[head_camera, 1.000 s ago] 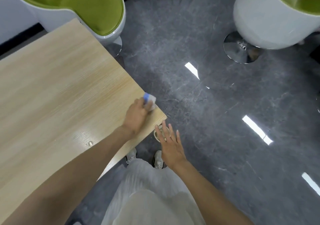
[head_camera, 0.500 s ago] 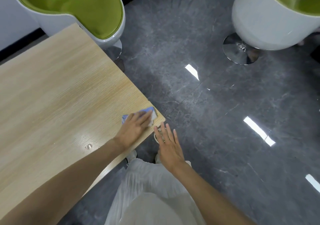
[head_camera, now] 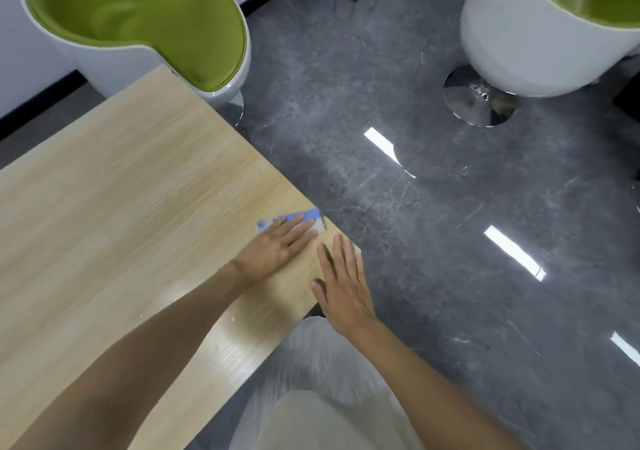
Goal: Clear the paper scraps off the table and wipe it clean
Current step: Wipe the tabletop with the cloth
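Note:
A light wooden table (head_camera: 121, 207) fills the left of the head view. My left hand (head_camera: 277, 245) lies flat with straight fingers on a blue and white wiping cloth (head_camera: 308, 216), pressing it to the table near the right corner. Only the cloth's far edge shows past my fingertips. My right hand (head_camera: 341, 283) is spread open, palm down, over the table's corner just right of the left hand, holding nothing. No paper scraps show on the tabletop.
A white chair with a green seat (head_camera: 145, 24) stands against the table's far edge. A second such chair (head_camera: 540, 34) on a chrome base (head_camera: 479, 100) is at the upper right. Glossy grey floor (head_camera: 450, 242) lies right of the table.
My left hand has flattened out on the cloth and slid a little left along the table edge. My right hand has moved up from below the corner to over it.

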{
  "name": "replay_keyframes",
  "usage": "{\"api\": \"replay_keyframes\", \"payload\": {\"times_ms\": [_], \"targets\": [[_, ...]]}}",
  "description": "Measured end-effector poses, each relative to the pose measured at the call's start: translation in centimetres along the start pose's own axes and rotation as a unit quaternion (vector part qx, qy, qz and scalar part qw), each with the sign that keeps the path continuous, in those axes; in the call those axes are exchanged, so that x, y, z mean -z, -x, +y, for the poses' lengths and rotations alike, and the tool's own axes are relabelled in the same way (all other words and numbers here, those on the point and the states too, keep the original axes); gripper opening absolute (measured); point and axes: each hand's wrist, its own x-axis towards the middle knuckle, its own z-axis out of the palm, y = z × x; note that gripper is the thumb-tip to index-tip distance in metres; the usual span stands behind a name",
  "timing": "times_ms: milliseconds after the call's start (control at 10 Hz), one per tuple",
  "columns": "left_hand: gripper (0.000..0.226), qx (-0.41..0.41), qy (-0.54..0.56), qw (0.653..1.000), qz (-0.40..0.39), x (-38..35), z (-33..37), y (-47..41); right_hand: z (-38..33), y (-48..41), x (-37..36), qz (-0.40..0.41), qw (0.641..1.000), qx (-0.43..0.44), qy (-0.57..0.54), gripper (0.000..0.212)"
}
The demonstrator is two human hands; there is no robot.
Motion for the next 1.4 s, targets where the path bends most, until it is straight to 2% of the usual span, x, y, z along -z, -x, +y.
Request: {"api": "replay_keyframes", "payload": {"times_ms": [100, 200, 300, 400, 500, 600, 700, 800, 900, 1000, 1100, 1200, 1300, 1400], "targets": [[0.050, 0.091, -0.007, 0.996, 0.020, 1.9, -6.4, -0.1, -0.7, -0.6, -0.2, 0.009, 1.000, 0.002, 0.015, 0.062], [0.039, 0.327, 0.074, 0.942, 0.023, 3.8, -8.7, -1.5, -1.9, -1.7, -0.3, 0.015, 0.999, -0.026, 0.019, 0.063], [0.038, 0.290, 0.159, 0.943, 0.037, 2.9, -4.4, -2.6, -3.4, -3.0, -0.2, 0.012, 0.999, -0.052, 0.003, 0.062], [0.050, 0.016, 0.063, 0.998, -0.010, 0.2, -4.7, -0.6, -4.6, -4.1, -0.2, 0.014, 0.998, -0.066, 0.000, 0.061], [0.050, 0.051, 0.101, 0.993, -0.031, 2.1, -9.4, -0.9, -5.3, -5.1, -0.4, 0.012, 0.997, -0.074, 0.016, 0.061], [0.046, 0.262, 0.098, 0.960, -0.008, 2.7, -14.0, -1.0, -6.1, -6.1, -0.1, 0.019, 0.997, -0.071, 0.027, 0.061], [0.045, 0.322, 0.170, 0.931, -0.009, 2.9, -12.5, -2.0, -7.5, -7.1, 0.3, 0.021, 0.998, -0.047, 0.029, 0.061], [0.040, 0.116, 0.123, 0.985, 0.014, 1.0, -10.0, -0.6, -8.6, -8.3, 0.6, 0.018, 0.998, -0.054, 0.018, 0.061], [0.050, -0.014, 0.061, 0.998, 0.003, 0.0, -15.3, 1.2, -8.8, -9.0, 0.6, 0.008, 0.998, -0.058, 0.030, 0.062], [0.054, 0.288, 0.131, 0.948, 0.038, 1.9, -17.7, 0.2, -8.5, -8.9, 0.6, -0.003, 0.998, -0.045, 0.046, 0.061], [0.056, 0.288, 0.128, 0.948, 0.032, 2.8, -13.4, -1.5, -8.3, -9.3, 0.6, -0.006, 0.998, -0.037, 0.041, 0.062], [0.049, 0.008, 0.021, 1.000, -0.013, 0.6, -12.6, 0.5, -8.4, -10.4, 1.4, -0.017, 0.999, -0.039, 0.032, 0.064], [0.046, 0.026, -0.055, 0.998, -0.013, 1.0, -17.7, 1.1, -8.7, -11.9, 2.9, -0.050, 0.998, -0.025, 0.022, 0.084], [0.041, 0.314, 0.022, 0.949, -0.005, 3.1, -20.2, -0.5, -9.9, -13.1, 3.8, -0.064, 0.998, -0.025, 0.014, 0.090]]}}
